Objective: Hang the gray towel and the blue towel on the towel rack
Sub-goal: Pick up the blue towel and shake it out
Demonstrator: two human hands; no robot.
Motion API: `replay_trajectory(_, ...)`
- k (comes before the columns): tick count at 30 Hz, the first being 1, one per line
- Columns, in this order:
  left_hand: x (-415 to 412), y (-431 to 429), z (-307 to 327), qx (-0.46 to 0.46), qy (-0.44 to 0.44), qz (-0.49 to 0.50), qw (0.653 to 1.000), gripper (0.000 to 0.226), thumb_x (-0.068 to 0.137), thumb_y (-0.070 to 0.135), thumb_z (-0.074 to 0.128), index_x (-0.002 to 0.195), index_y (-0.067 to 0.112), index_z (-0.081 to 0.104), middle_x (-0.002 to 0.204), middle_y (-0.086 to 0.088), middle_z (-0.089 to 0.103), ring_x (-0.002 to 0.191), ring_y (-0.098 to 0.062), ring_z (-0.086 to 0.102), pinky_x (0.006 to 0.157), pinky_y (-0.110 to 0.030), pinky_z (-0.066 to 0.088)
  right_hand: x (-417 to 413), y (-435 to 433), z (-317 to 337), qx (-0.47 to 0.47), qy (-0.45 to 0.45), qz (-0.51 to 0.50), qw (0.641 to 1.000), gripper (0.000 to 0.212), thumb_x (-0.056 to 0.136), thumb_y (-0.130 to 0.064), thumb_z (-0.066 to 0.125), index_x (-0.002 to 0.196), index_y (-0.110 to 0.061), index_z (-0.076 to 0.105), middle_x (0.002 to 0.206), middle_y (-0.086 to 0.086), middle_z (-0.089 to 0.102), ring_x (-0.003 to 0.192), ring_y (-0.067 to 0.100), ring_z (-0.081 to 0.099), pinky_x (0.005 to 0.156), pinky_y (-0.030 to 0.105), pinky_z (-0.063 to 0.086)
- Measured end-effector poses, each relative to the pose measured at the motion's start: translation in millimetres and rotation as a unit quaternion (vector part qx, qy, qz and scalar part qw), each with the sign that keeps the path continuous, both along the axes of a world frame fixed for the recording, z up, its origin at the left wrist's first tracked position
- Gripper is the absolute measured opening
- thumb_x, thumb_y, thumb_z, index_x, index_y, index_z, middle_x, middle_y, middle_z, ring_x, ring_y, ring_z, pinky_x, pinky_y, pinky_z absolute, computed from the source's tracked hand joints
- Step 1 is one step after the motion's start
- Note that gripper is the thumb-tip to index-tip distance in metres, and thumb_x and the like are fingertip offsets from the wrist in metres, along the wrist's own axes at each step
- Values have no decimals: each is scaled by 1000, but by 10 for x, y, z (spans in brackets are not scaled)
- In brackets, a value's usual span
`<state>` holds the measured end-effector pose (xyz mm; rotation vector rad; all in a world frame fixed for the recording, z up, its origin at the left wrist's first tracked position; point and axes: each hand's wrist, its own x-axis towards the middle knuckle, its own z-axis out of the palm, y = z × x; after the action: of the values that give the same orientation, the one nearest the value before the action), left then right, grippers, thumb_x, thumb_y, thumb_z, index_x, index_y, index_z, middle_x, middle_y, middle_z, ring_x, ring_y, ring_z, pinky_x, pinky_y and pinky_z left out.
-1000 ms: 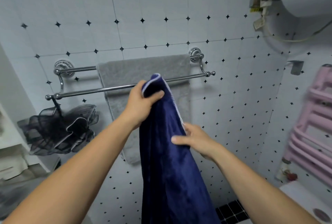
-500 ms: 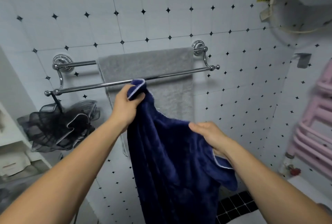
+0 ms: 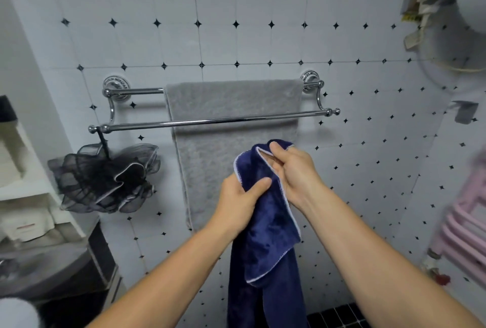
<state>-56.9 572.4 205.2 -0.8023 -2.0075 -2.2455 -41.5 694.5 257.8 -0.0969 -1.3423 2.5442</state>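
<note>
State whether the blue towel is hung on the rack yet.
Not yet: the blue towel dangles bunched between the left hand and right hand, below the rack.

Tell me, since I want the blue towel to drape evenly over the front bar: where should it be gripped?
Probably along its white-piped top edge, hands apart. Now the blue towel hangs bunched, both hands close together: the left hand clutching a fold, the right hand pinching the upper corner. Lift from below in front of the front bar, which is bare.

Both hands, left hand (image 3: pixel 238 202) and right hand (image 3: pixel 294 172), grip blue towel (image 3: pixel 265 248) below towel rack (image 3: pixel 210 121).
</note>
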Motion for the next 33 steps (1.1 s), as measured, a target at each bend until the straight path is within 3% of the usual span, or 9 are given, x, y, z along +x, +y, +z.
replay_trajectory(4,-91,32,66,31,-83,87,992,7,84,18,70,84,21,76,87,-6,78,83,-23,74,80,-46,59,162,18,-88,153,-5,-29,988,21,89,-12,66,107,-3,59,96,11,75,87,13,71,73,24,58)
replay_trajectory(7,-190,23,119,44,-120,135,983,12,84,17,72,81,6,72,83,-15,76,74,-25,71,76,-50,59,344,88,-291,351,-79,-3,933,27,79,-22,78,99,-12,64,75,-3,74,58,3,66,48,15,47)
replay_trajectory(9,-245,11,164,44,-128,151,979,16,85,19,72,80,4,70,76,-10,75,68,-22,71,69,-43,60,446,144,-448,389,-126,25,912,13,83,-22,74,82,-12,66,64,-4,70,50,5,60,46,19,44)
replay_trajectory(13,-314,-54,233,-17,-132,110,985,26,90,29,66,82,5,71,78,-9,74,72,-22,70,70,-35,57,518,328,-421,278,-122,1,953,19,90,-17,65,74,-10,70,68,4,69,54,11,58,46,20,46)
replay_trajectory(16,-240,-73,202,-154,-92,37,983,43,97,42,51,83,7,72,80,-6,75,74,-20,70,73,-34,55,479,326,-218,211,-66,-17,975,10,89,-6,64,80,-7,66,64,6,67,47,12,57,44,22,47)
replay_trajectory(20,-226,-189,185,-328,7,135,935,57,95,46,51,49,13,46,52,6,50,51,-16,46,56,-35,34,457,234,-89,182,-14,-69,981,16,89,1,61,89,-13,56,65,8,62,46,15,54,48,27,47)
replay_trajectory(24,-254,-340,273,-149,-51,156,975,42,85,30,70,73,-9,62,68,-11,61,64,-20,54,62,-33,42,502,125,-70,186,1,-53,981,18,92,0,57,91,-11,72,71,4,66,56,12,59,56,24,52)
replay_trajectory(29,21,-245,367,-55,-29,61,996,8,78,12,77,71,15,75,61,1,71,55,-9,64,50,-22,49,554,-126,-51,302,54,6,952,33,79,9,69,100,-16,74,87,11,76,80,19,72,81,28,58)
replay_trajectory(33,82,-377,411,-46,-54,-6,997,19,92,16,62,82,8,76,67,-4,73,58,-14,64,54,-26,47,548,-124,-32,436,44,-80,896,11,78,-10,77,82,-20,75,71,10,74,60,10,66,68,25,56)
